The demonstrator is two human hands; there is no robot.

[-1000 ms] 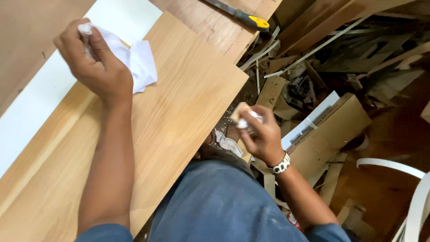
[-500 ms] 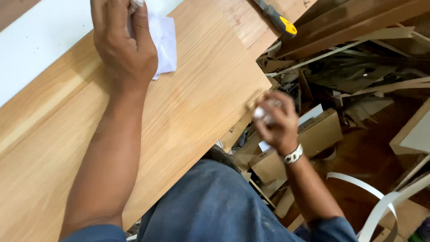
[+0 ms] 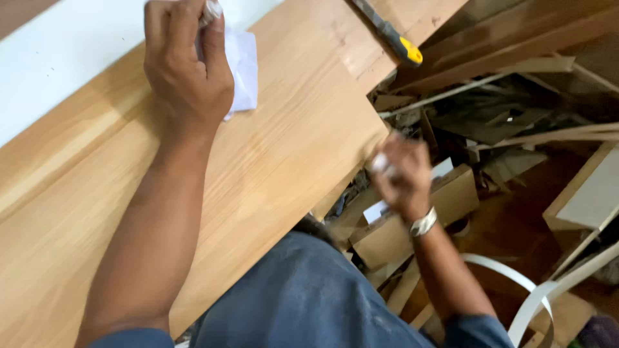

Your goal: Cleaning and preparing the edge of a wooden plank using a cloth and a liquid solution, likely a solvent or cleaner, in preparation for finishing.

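Hands apart: left hand [image 3: 184, 67] clamped on white cloth [image 3: 240, 61] atop wooden panel [image 3: 290, 148], right hand [image 3: 401, 174] around something small, pale.

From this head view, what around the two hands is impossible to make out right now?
- Small white object in the right hand: motion blur and curled fingers hide its shape.
- White folded cloth under the left hand: the hand covers most of it.
- Black tool with yellow tip: cut off by the top edge.
- Floor scraps at right: too jumbled to tell apart.
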